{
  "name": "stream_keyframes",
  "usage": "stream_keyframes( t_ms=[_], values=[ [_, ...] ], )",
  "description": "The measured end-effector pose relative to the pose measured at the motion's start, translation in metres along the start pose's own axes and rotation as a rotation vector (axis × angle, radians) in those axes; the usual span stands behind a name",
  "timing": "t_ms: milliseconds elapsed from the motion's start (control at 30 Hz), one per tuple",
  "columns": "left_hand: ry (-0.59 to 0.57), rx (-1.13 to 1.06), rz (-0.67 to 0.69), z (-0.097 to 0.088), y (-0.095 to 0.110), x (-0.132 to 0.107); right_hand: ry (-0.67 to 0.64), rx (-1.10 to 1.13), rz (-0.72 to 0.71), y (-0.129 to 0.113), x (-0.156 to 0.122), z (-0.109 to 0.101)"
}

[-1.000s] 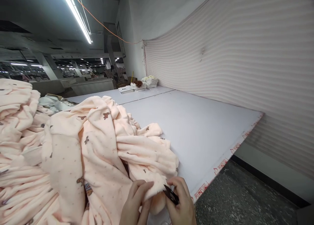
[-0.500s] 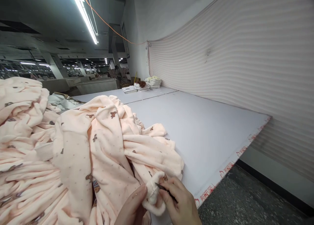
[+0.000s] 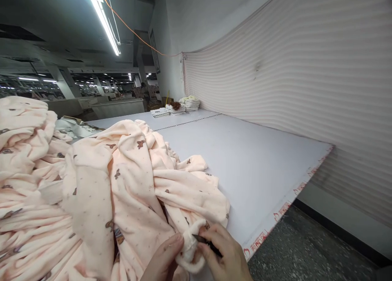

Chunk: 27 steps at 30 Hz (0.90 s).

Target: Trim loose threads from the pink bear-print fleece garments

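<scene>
A peach fleece garment [image 3: 134, 183] with small brown butterfly prints lies bunched on the white table [image 3: 245, 158]. At the bottom edge my left hand [image 3: 163, 260] pinches a cuff-like fold of that garment [image 3: 191, 248]. My right hand [image 3: 226, 256] is closed on a small black thread snipper [image 3: 205, 242], whose tip touches the fold. Both hands are partly cut off by the frame's lower edge.
A tall pile of the same peach garments [image 3: 21, 150] fills the left. Stacks of folded white fabric [image 3: 190, 103] sit at the table's far end. A striped cloth [image 3: 290, 76] hangs along the right wall. The table's near edge [image 3: 275, 215] drops to a dark speckled floor [image 3: 306, 252].
The snipper, held away from the fold a second ago, now has its tip against it. My left hand has shifted its pinch on the cuff. The view drifted slightly.
</scene>
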<state>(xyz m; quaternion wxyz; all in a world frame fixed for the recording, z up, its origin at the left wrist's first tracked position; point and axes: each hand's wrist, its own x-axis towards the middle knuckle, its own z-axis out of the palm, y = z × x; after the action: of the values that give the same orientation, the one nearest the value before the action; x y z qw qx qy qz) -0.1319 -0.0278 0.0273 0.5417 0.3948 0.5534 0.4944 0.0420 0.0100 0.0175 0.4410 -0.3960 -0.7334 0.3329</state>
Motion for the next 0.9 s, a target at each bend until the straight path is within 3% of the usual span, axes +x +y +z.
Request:
stream_keyframes(
  t_ms=[67, 167, 200, 333, 433, 500, 567, 667, 733, 800, 900],
  values=[
    [0.114, 0.097, 0.093, -0.01, 0.013, 0.001, 0.022, 0.014, 0.027, 0.016, 0.001, -0.008],
    [0.35, 0.269, 0.317, -0.027, 0.034, 0.005, 0.092, -0.022, 0.211, 0.049, 0.007, -0.022],
    [0.362, 0.247, 0.351, -0.032, 0.041, 0.007, 0.102, -0.03, 0.264, 0.059, 0.009, -0.025],
    [0.213, -0.026, 0.306, -0.041, 0.049, 0.015, 0.072, 0.068, 0.315, 0.076, 0.021, -0.032],
    [0.077, 0.294, 0.467, -0.03, 0.038, 0.017, 0.024, 0.243, 0.367, 0.065, 0.024, -0.032],
    [-0.094, 0.619, 0.538, -0.012, 0.027, 0.017, -0.011, 0.361, 0.431, 0.052, 0.022, -0.031],
    [-0.196, 0.822, 0.557, 0.008, 0.016, 0.018, -0.038, 0.454, 0.486, 0.038, 0.018, -0.029],
    [-0.16, 0.882, 0.64, 0.032, 0.007, 0.021, -0.051, 0.645, 0.56, 0.02, 0.014, -0.026],
    [-0.092, 0.852, 0.67, 0.04, 0.005, 0.021, -0.037, 0.714, 0.523, 0.011, 0.012, -0.026],
    [-0.006, 0.823, 0.657, 0.041, 0.007, 0.019, -0.009, 0.611, 0.399, 0.005, 0.007, -0.026],
    [0.123, 0.797, 0.645, 0.037, 0.008, 0.014, 0.099, 0.225, 0.302, 0.003, -0.006, -0.023]
  ],
)
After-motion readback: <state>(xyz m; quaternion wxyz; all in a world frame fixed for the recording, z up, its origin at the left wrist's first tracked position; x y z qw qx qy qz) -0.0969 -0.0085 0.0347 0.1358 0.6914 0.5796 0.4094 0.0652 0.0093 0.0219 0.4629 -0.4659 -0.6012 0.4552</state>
